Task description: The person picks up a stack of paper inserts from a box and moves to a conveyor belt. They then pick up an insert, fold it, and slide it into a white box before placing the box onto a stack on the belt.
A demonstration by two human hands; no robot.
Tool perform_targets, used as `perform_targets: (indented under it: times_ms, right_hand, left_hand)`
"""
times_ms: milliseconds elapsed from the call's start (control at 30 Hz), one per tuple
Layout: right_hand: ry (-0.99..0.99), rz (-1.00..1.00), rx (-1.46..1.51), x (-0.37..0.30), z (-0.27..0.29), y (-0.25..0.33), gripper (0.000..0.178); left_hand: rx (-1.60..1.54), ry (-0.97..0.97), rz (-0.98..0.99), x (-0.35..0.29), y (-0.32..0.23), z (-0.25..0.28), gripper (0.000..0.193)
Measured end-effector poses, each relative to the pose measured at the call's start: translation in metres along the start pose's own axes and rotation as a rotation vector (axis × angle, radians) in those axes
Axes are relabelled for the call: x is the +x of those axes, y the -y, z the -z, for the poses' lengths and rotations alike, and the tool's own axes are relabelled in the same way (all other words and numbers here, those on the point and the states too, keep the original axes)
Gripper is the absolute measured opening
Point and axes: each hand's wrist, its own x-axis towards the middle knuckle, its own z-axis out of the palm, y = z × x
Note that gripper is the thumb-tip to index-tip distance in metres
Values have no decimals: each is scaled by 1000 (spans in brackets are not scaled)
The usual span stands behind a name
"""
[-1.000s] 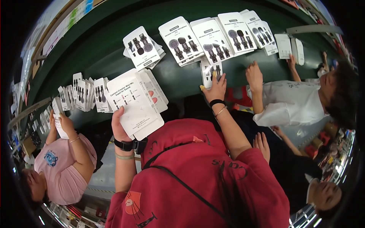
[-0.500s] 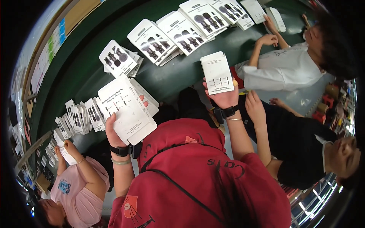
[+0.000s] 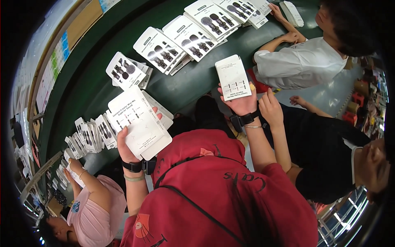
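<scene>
My left hand (image 3: 127,151) is wrapped round the lower left edge of several flat white cartons (image 3: 142,125). They are fanned slightly, with the top one's printed back facing up. The thumb lies along one side and fingertips show at the other. Further right, my right hand (image 3: 243,104) holds a smaller-looking white carton (image 3: 231,74) from below, its printed side up and its lower end over the palm. Its thumb is mostly hidden behind the carton. Whether more than one carton is in that hand I cannot tell.
Piles of white cartons with microphone pictures (image 3: 158,49) line the dark green table (image 3: 181,86). A smaller pile (image 3: 126,71) lies beyond my left hand, and a leaning row (image 3: 88,135) runs left. Co-workers sit at left (image 3: 96,206) and right (image 3: 300,61); another's hand (image 3: 270,109) is beside my right wrist.
The view has shifted a little, and both my hands keep hold of the same cartons. At the left, the co-worker in pink has leaned slightly towards me.
</scene>
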Motion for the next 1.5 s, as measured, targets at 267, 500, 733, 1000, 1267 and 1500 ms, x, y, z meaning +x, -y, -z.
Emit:
perform_targets:
  times_ms: [267,500,733,1000,1267,1500]
  right_hand:
    - [-27,-3,-38,1,1,-2,76]
    - [-58,-16,-56,2,-3,-2,76]
    - [-41,-52,-66,3,1,-6,75]
    - [-115,-158,-60,4,7,-19,73]
    - [-52,-430,-185,17,8,-55,70]
    - [-515,-667,852,115,-134,-142,73]
  left_hand:
    - [2,8,-6,-3,1,3,94]
    - [-1,6,-20,-6,4,0,95]
    - [-30,-17,-28,-12,6,5,95]
    - [-61,-36,-53,-20,4,9,93]
    - [-108,8,-68,-33,-2,25,92]
    - [-171,42,-73,-45,-5,39,88]
